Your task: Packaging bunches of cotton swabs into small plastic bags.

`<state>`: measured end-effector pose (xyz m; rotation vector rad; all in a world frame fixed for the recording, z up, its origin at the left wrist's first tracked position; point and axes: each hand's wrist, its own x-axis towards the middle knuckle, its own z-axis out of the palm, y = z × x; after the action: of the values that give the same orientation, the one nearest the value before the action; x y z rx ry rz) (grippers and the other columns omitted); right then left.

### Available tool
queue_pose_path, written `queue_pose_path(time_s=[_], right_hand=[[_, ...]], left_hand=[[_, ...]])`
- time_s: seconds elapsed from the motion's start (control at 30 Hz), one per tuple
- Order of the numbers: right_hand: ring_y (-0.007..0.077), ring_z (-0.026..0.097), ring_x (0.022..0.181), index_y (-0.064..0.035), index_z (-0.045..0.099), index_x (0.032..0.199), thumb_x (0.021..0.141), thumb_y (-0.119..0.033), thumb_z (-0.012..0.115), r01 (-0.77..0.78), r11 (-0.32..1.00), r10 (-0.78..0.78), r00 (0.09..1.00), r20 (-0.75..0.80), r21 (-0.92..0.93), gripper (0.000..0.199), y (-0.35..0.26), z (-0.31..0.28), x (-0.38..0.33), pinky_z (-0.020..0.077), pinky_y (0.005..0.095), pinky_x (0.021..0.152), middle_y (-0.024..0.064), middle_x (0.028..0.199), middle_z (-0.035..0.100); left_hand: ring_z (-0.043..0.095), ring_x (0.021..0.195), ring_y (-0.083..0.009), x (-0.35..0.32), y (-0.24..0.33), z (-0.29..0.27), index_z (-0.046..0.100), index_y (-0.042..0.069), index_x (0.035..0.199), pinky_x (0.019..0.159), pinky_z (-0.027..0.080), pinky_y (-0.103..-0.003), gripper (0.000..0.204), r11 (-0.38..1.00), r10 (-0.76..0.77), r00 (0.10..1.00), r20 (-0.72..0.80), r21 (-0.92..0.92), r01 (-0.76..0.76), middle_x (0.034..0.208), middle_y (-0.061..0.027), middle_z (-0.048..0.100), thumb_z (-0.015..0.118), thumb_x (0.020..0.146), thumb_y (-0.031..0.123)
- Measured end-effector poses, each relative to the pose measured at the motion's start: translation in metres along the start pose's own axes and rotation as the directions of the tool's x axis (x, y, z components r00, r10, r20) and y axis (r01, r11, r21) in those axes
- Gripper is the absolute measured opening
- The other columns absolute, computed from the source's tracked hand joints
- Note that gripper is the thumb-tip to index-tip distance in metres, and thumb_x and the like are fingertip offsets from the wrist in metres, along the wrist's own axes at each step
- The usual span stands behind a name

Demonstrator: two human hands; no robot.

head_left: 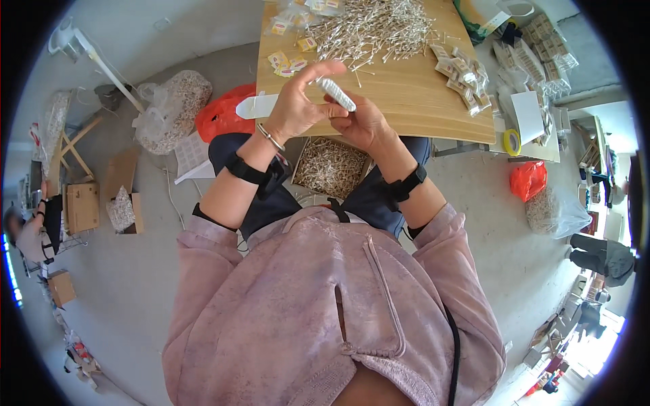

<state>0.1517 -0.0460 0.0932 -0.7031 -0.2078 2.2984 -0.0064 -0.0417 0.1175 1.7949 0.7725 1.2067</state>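
Left hand (298, 101): thumb and forefinger spread around cotton-swab bundle (336, 94). Right hand (366, 122): fingertips partly hidden, grip indeterminable. Bare tabletop (409, 101) rightward.

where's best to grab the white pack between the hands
Probably pinch the white pack by its long edges, mid-length, coming from the table side: it is slim and elongated, its lower-right end by the right hand, the left hand curving around the other.

The swab heap (376, 30) lies on the worktop (406, 101) — packs (464, 78) right, cards (281, 62) left. A bundle (337, 94) sits between left hand (298, 105) and right hand (368, 122).
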Motion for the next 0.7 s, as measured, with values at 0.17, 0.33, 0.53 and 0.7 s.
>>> queue_pose_path(time_s=[0.17, 0.33, 0.53, 0.7], right_hand=[[0.0101, 0.047, 0.052, -0.0025, 0.056, 0.095, 0.094, -0.018, 0.052, 0.516, 0.856, -0.497, 0.813, -0.303, -0.019, 0.016, 0.003, 0.001, 0.017, 0.0388, 0.0239, 0.046, 0.0025, 0.072, 0.054], [0.0080, 0.047, 0.052, -0.0024, 0.059, 0.087, 0.092, -0.019, 0.058, 0.682, 0.673, -0.740, 0.622, -0.257, -0.287, 0.018, 0.011, 0.008, 0.018, 0.0378, 0.0225, 0.047, 0.0016, 0.068, 0.057], [0.0057, 0.047, 0.058, -0.0015, 0.062, 0.084, 0.089, -0.016, 0.062, 0.739, 0.457, -0.876, 0.471, -0.105, -0.494, 0.015, 0.017, 0.016, 0.017, 0.0385, 0.0200, 0.053, 0.0005, 0.069, 0.058], [0.0029, 0.044, 0.056, -0.0012, 0.063, 0.085, 0.089, -0.020, 0.063, 0.732, 0.420, -0.871, 0.492, -0.009, -0.536, 0.020, 0.009, 0.018, 0.015, 0.0363, 0.0194, 0.051, -0.0024, 0.066, 0.057]], left_hand=[[0.047, 0.119, -0.0218, -0.013, -0.021, 0.019, 0.034, 0.000, 0.134, 0.104, 0.036, -0.035, 0.080, 0.992, -0.030, 0.983, -0.181, -0.128, 0.007, 0.128, -0.0118, 0.049, 0.081, 0.071, 0.017], [0.057, 0.102, -0.0146, -0.005, -0.008, 0.034, 0.044, -0.003, 0.121, 0.085, 0.048, -0.027, 0.052, 0.927, -0.212, 0.941, -0.264, -0.358, 0.108, 0.112, -0.0111, 0.057, 0.071, 0.083, 0.020], [0.054, 0.071, -0.0084, 0.009, -0.012, 0.040, 0.053, -0.001, 0.102, 0.061, 0.045, -0.023, 0.032, 0.954, -0.264, 0.820, -0.508, -0.263, 0.144, 0.085, -0.0050, 0.061, 0.061, 0.090, 0.027], [0.051, 0.062, -0.0069, 0.012, -0.021, 0.036, 0.054, 0.000, 0.093, 0.054, 0.044, -0.023, 0.029, 0.973, -0.230, 0.745, -0.626, -0.157, 0.168, 0.072, -0.0022, 0.058, 0.059, 0.092, 0.029]])
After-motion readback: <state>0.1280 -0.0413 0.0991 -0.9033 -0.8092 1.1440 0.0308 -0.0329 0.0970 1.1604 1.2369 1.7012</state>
